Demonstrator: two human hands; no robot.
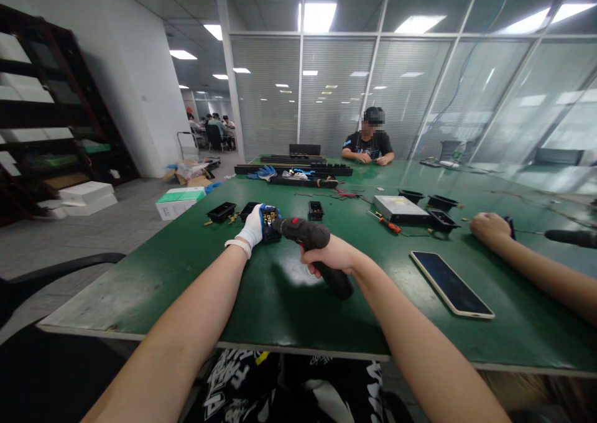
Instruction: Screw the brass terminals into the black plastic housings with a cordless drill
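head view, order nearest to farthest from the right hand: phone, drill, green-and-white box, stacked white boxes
1. Drill, in the right hand
2. Phone, on table, right
3. Green-and-white box, left, beyond table
4. Stacked white boxes, far left, floor

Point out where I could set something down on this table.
The green table looks bare left of the left forearm, toward the near corner, and between the right forearm and the pale-rimmed, black-screened phone. It is crowded around the flat silver metal box, with black plastic trays and an orange-handled screwdriver close by.
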